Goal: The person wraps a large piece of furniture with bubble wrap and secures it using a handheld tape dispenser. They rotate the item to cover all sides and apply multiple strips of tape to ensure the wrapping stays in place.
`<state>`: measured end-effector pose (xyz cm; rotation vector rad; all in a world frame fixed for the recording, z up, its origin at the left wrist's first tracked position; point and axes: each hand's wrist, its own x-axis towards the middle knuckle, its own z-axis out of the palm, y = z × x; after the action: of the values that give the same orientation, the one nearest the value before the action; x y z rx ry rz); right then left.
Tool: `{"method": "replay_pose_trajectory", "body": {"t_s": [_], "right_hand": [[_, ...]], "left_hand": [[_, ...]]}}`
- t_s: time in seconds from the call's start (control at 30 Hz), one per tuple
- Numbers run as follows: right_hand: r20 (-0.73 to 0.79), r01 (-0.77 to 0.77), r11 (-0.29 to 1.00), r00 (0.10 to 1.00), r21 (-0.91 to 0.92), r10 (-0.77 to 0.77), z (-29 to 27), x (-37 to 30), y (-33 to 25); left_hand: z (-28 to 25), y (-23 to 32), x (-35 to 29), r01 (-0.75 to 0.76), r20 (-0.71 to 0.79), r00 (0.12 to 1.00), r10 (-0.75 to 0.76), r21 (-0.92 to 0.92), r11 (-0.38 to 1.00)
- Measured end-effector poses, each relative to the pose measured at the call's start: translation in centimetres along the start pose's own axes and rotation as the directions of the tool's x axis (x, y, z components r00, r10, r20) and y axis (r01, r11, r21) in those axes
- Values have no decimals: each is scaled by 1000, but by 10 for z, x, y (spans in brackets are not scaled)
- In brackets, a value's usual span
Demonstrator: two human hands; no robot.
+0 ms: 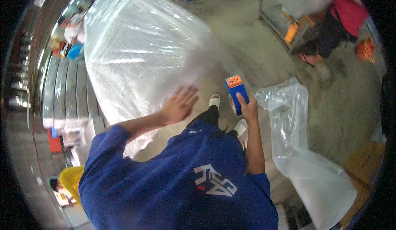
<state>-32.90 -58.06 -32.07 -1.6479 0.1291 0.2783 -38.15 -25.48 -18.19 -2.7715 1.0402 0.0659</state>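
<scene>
A large bulky load in clear bubble wrap fills the upper left, its plastic shining. My left hand is held flat beside its near right edge, fingers stretched out and slightly blurred, with nothing in them. Whether it touches the wrap I cannot tell. In my right hand is a blue tape dispenser with an orange label on its far end. My fingers wrap round its near part, and the edge of a tape roll shows at its left side. It is held over the floor, apart from the wrapped load.
A long crumpled strip of clear plastic sheeting lies on the concrete floor at my right. Brown cardboard is beyond it. Upper right, a person is beside a metal-framed table. Wrapped grey panels stand at the left.
</scene>
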Motion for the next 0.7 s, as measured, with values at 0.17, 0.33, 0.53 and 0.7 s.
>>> {"method": "replay_pose_trajectory", "body": {"t_s": [0.17,0.33,0.53,0.7], "right_hand": [[190,28,991,982,-129,-2,49,3,-48],[222,127,990,969,-54,-112,83,-5,-68],[149,64,995,986,73,-74,83,-8,-78],[178,93,994,979,60,-103,93,-5,-119]], "left_hand": [[-29,-27,-77,155,255,921,-293,449,880],[-16,-29,-96,352,-154,932,-327,179,919],[-20,-33,-111,313,-232,921,-313,-36,949],[-19,-37,-110,310,-255,917,-307,-32,950]]}}
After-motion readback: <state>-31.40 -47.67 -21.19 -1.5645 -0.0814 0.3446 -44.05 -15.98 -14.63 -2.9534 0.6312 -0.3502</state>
